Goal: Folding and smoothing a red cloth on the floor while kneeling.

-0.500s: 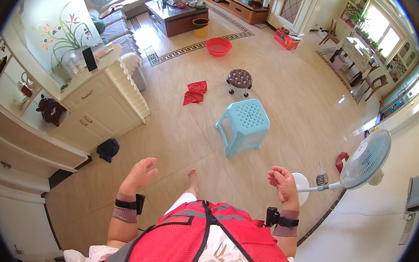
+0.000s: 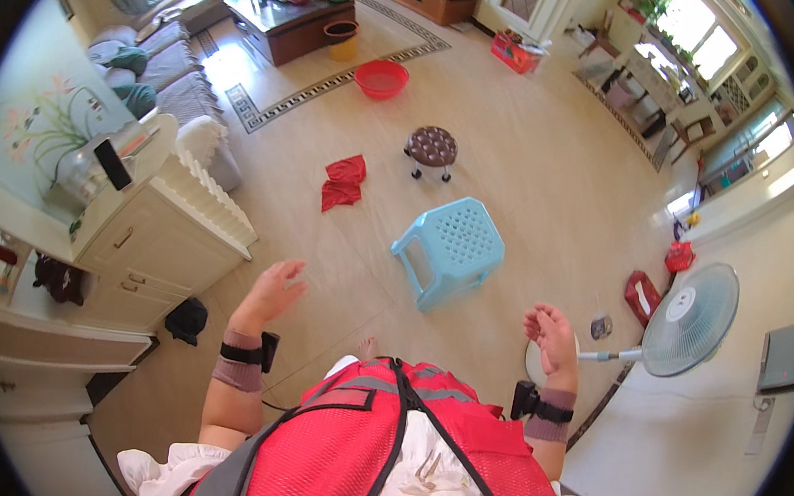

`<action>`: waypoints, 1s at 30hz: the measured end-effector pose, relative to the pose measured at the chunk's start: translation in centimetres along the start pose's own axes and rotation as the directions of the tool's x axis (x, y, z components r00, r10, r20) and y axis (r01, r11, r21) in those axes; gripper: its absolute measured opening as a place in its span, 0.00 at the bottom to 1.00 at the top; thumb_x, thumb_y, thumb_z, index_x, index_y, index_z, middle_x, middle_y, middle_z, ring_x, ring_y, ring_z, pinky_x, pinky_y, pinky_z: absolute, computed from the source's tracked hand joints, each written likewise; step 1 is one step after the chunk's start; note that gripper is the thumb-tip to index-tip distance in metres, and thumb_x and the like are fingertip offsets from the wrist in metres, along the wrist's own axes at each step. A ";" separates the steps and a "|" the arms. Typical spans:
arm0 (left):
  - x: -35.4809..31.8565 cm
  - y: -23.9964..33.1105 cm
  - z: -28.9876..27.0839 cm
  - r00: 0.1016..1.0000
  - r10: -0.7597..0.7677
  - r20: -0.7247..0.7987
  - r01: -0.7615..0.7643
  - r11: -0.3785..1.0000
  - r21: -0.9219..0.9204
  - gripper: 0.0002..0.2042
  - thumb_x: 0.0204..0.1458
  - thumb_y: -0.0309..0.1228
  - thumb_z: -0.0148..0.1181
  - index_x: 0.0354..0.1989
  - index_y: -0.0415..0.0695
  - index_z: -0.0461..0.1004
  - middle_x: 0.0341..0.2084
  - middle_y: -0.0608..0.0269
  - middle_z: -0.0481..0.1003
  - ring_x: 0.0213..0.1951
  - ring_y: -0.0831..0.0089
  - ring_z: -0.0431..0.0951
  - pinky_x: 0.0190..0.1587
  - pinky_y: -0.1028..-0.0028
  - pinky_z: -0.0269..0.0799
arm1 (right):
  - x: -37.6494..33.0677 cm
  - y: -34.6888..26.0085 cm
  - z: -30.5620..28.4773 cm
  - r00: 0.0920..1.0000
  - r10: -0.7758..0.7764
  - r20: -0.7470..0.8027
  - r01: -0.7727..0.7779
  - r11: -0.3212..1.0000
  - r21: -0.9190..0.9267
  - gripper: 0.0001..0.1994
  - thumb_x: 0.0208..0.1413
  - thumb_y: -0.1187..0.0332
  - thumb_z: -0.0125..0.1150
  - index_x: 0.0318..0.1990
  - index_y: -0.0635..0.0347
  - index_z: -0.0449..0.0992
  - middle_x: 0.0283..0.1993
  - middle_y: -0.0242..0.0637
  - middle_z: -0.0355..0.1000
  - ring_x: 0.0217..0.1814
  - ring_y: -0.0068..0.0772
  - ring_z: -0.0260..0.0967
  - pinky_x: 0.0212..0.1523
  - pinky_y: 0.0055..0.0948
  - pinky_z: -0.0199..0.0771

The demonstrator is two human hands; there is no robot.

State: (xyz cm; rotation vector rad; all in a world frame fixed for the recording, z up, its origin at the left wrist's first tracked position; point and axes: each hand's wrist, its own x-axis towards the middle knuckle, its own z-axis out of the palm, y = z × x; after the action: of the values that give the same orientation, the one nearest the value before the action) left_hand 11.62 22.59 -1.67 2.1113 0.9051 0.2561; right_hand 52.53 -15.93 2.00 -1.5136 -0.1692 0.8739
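Observation:
My left hand (image 2: 272, 294) is raised on the left, fingers apart, holding nothing. On the other side my right hand (image 2: 552, 337) hangs in the air with loosely curled, parted fingers and nothing in them. Ahead, between the two hands, a light blue plastic stool (image 2: 461, 239) stands on the floor; neither hand touches it. Beyond it is a round brown cushioned stool (image 2: 431, 146) on small casters. A red cloth (image 2: 343, 183) lies crumpled on the tiles to the left of the stools.
A standing fan (image 2: 685, 317) is beside my right hand. The cream cabinet (image 2: 150, 247) stands on the left, with a dark bundle (image 2: 186, 321) by its foot. Farther off are a red basin (image 2: 381, 79), a yellow bucket (image 2: 342, 46), a coffee table (image 2: 279, 24) and a red box (image 2: 517, 52).
The view has shifted forward, bringing the blue stool nearer to me. Both hands have risen slightly and stay empty; the right hand's fingers are turned a little more upward.

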 end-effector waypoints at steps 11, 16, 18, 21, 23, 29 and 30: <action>1.6 -5.5 -3.4 0.983 -0.181 -0.032 0.177 0.978 -0.109 0.22 0.58 0.27 0.66 0.61 0.40 0.73 0.53 0.51 0.79 0.55 0.63 0.79 0.58 0.66 0.75 | 9.1 -2.4 6.2 0.994 0.099 0.037 -0.098 0.995 -0.030 0.13 0.68 0.65 0.60 0.55 0.60 0.76 0.46 0.32 0.79 0.44 0.23 0.76 0.48 0.26 0.77; 0.4 -6.8 -4.4 0.941 -0.335 -0.043 0.325 0.933 -0.157 0.22 0.59 0.26 0.65 0.62 0.39 0.72 0.53 0.50 0.79 0.55 0.64 0.79 0.59 0.67 0.74 | 13.9 -2.4 7.8 0.982 0.139 0.128 -0.136 0.990 -0.034 0.14 0.68 0.63 0.61 0.55 0.58 0.76 0.45 0.31 0.79 0.44 0.23 0.76 0.47 0.29 0.77; 0.6 -7.2 -4.1 0.933 -0.354 -0.063 0.341 0.926 -0.160 0.22 0.59 0.26 0.65 0.62 0.38 0.72 0.53 0.51 0.79 0.55 0.65 0.79 0.59 0.67 0.74 | 16.0 -2.1 7.5 0.972 0.188 0.139 -0.183 0.982 -0.051 0.14 0.68 0.62 0.61 0.55 0.58 0.76 0.45 0.31 0.79 0.44 0.23 0.76 0.47 0.29 0.77; 1.9 -6.6 -3.4 0.910 -0.410 -0.056 0.388 0.893 -0.227 0.22 0.58 0.26 0.65 0.62 0.39 0.72 0.53 0.52 0.79 0.55 0.65 0.79 0.59 0.67 0.74 | 19.6 -1.8 6.7 0.966 0.230 0.115 -0.226 0.973 -0.048 0.14 0.67 0.62 0.62 0.54 0.58 0.76 0.45 0.31 0.78 0.45 0.23 0.75 0.47 0.29 0.77; 3.6 -5.8 -2.6 0.910 -0.413 -0.037 0.398 0.894 -0.206 0.22 0.58 0.27 0.66 0.62 0.39 0.72 0.52 0.52 0.79 0.55 0.65 0.79 0.59 0.67 0.74 | 22.0 -2.1 6.0 0.969 0.233 0.084 -0.231 0.973 -0.029 0.14 0.67 0.62 0.62 0.54 0.58 0.76 0.45 0.31 0.78 0.45 0.24 0.75 0.47 0.29 0.76; 8.7 -4.0 -0.9 0.947 -0.321 -0.027 0.313 0.938 -0.148 0.22 0.58 0.27 0.66 0.61 0.39 0.73 0.51 0.53 0.79 0.54 0.64 0.79 0.58 0.67 0.75 | 26.9 -3.1 5.4 0.974 0.210 0.080 -0.211 0.977 0.005 0.15 0.67 0.61 0.61 0.55 0.58 0.75 0.45 0.32 0.76 0.45 0.25 0.74 0.47 0.30 0.77; 9.9 -3.3 -0.5 0.944 -0.327 -0.031 0.321 0.938 -0.132 0.22 0.58 0.27 0.66 0.61 0.39 0.73 0.50 0.53 0.79 0.53 0.64 0.80 0.57 0.67 0.75 | 27.5 -3.0 5.0 0.969 0.232 0.079 -0.234 0.972 0.007 0.15 0.67 0.62 0.61 0.55 0.59 0.75 0.46 0.33 0.76 0.45 0.26 0.74 0.47 0.30 0.77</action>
State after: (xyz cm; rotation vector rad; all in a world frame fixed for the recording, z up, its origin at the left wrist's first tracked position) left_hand 16.83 30.98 -5.01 1.8133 1.2188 0.1913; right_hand 69.81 4.68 -6.10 -1.5048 -0.0408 1.1199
